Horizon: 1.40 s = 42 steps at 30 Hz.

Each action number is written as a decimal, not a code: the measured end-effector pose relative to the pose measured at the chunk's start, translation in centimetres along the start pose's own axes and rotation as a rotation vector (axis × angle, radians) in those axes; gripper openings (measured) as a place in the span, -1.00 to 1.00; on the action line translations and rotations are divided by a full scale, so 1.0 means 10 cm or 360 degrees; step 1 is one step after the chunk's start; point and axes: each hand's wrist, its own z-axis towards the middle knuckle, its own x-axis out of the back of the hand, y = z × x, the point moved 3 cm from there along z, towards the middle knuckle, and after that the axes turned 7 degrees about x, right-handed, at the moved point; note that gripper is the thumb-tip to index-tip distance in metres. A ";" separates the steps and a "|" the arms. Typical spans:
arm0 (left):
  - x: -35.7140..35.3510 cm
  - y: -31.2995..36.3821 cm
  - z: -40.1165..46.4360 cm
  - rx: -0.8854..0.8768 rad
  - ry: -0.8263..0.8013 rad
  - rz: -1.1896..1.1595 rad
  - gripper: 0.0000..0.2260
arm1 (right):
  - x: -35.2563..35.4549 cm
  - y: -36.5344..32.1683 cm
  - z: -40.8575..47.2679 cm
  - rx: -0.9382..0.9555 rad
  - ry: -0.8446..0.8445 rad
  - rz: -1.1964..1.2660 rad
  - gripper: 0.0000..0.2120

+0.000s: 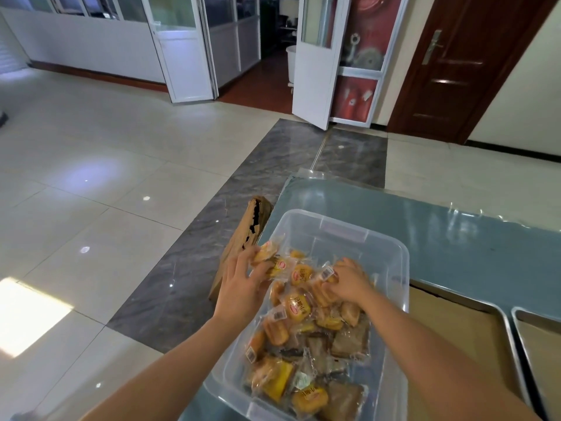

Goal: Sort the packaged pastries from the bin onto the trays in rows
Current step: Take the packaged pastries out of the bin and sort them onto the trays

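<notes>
Slippery wrapped pastries (299, 308) are gripped by both hands, left (243, 287) and right (349, 284), over the bin (391, 268), so one could be dropped outside.

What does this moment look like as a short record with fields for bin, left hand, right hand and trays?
bin: clear plastic bin, holds many wrapped pastries
left hand: left hand grips a packaged pastry at the bin's left rim
right hand: right hand fingers curled on a pastry in the pile
trays: two metal trays at right, no pastries visible
</notes>
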 end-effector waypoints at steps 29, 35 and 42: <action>-0.26 1.70 0.18 -0.0301 -0.0040 -0.0133 -0.64 | 1.09 0.78 -1.56 0.0024 0.0977 0.0770 -0.79; -0.52 2.87 -0.16 -0.0342 -0.0067 -0.0064 -0.61 | 1.20 1.70 -2.41 -0.0025 0.1168 0.0738 -0.75; -1.10 4.16 -0.80 -0.0201 -0.0247 -0.0082 -0.61 | 1.22 3.03 -3.54 -0.0128 0.1127 0.0577 -0.71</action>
